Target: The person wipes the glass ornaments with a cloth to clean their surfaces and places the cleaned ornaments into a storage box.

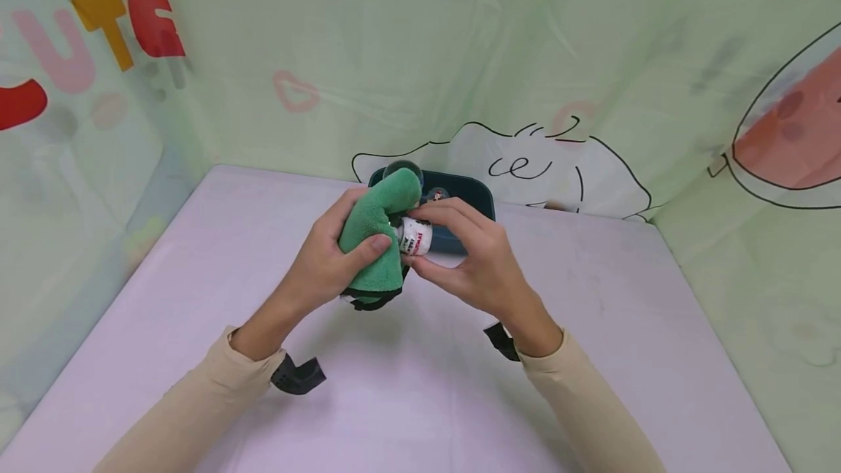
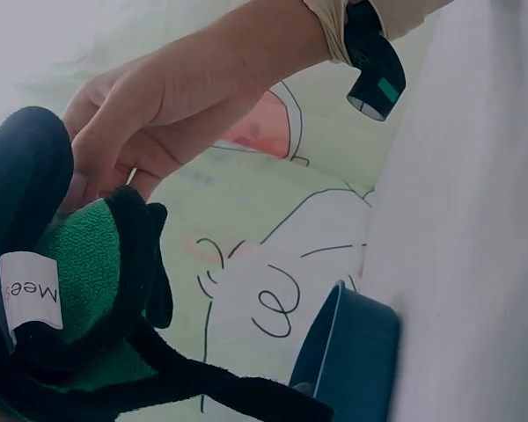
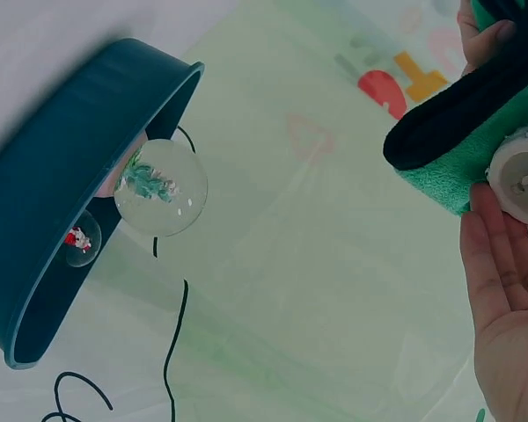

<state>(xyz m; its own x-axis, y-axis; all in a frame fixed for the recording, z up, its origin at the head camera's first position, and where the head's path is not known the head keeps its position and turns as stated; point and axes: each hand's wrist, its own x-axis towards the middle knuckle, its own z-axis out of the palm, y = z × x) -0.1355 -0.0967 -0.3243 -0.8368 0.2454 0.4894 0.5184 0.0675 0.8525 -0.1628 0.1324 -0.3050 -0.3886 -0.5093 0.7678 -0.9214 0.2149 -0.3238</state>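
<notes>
A green towel with black edging (image 1: 374,228) is bunched in my left hand (image 1: 318,261), whose thumb presses on its front. Against the towel sits a small snow globe (image 1: 417,236), its white base printed with red and black lettering. My right hand (image 1: 482,265) pinches that base between fingers and thumb. The towel hides most of the glass ball. In the right wrist view the underside of the base (image 3: 519,185) faces the camera. The left wrist view shows the towel's folds (image 2: 84,255) and a white tag (image 2: 31,290).
Behind the hands, near the back wall, stands a dark teal bin (image 1: 485,203). Inside it are a larger snow globe (image 3: 163,189) and a smaller one with a red and white figure (image 3: 82,239). Printed curtains surround the pale table (image 1: 420,385).
</notes>
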